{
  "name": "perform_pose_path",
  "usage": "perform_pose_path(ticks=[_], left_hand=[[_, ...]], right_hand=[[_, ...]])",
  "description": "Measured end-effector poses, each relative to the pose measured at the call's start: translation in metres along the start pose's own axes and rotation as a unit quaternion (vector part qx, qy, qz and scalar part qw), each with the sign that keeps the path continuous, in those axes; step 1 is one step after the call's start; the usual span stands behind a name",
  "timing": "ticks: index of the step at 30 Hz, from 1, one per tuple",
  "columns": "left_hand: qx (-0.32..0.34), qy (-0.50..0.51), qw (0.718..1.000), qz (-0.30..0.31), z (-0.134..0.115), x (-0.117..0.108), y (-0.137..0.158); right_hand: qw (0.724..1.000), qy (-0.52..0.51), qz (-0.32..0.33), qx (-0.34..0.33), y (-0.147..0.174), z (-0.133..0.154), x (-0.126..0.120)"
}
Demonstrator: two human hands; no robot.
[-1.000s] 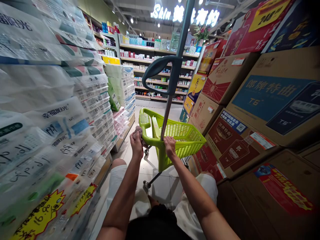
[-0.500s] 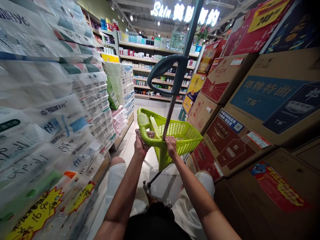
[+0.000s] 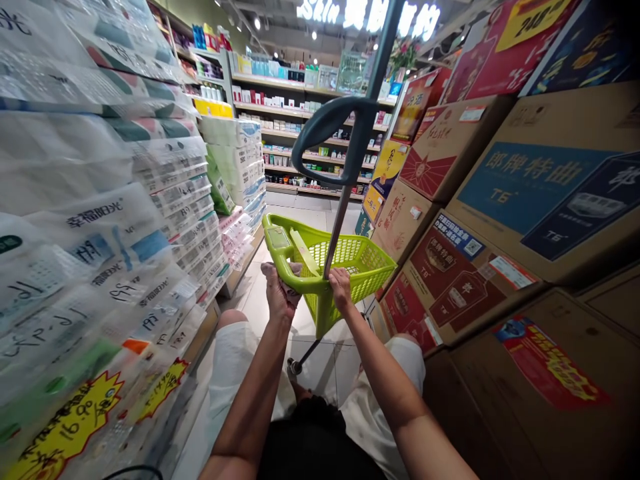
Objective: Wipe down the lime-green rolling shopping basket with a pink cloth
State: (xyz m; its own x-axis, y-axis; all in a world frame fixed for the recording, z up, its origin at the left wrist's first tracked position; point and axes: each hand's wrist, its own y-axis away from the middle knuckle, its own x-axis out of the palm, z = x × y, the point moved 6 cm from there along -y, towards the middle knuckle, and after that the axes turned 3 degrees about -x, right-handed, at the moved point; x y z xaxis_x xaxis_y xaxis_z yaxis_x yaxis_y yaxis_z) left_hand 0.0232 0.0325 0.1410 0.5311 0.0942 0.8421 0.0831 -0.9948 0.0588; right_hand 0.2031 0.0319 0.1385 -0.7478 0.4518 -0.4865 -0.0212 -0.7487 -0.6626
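In front of my knees stands a lime-green plastic shopping basket [image 3: 367, 270] with perforated sides, mounted on a metal pole [image 3: 339, 230]. A dark grey loop handle [image 3: 353, 143] sits higher on that pole. My left hand [image 3: 281, 293] is closed on a crumpled greyish-pink cloth [image 3: 290, 287], which lies against the underside of the basket's near left rim. My right hand [image 3: 341, 288] grips the near rim just right of the pole, fingers curled over the edge. The basket's floor is partly hidden behind its rim and the pole.
Wrapped tissue packs [image 3: 170, 180] are piled high close on the left, with yellow price tags [image 3: 75, 427]. Stacked cardboard cartons [image 3: 540, 180] line the right side. Shelves of cosmetics [image 3: 300, 127] stand across the far end, beyond a tiled floor [image 3: 300, 203].
The basket has swung slightly left in view, and my left hand has shifted a little left and down with the cloth, more of which now shows. My right hand keeps its grip.
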Motion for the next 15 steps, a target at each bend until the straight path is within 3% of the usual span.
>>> perform_pose_path(ticks=[3,5,9,15], left_hand=[[0.098,-0.023,0.991,-0.087,-0.008,-0.013,0.01],[0.112,-0.027,0.989,-0.094,-0.011,-0.018,0.014],[-0.019,-0.009,1.0,0.004,-0.004,-0.019,0.011],[-0.082,0.083,0.993,-0.021,0.001,-0.039,0.005]], right_hand=[[1.0,-0.005,-0.008,0.002,0.0,0.001,-0.001],[1.0,-0.01,-0.009,0.001,-0.001,0.001,-0.002],[1.0,-0.024,-0.005,-0.003,-0.001,-0.001,-0.004],[0.999,-0.037,0.005,-0.004,-0.002,-0.005,-0.003]])
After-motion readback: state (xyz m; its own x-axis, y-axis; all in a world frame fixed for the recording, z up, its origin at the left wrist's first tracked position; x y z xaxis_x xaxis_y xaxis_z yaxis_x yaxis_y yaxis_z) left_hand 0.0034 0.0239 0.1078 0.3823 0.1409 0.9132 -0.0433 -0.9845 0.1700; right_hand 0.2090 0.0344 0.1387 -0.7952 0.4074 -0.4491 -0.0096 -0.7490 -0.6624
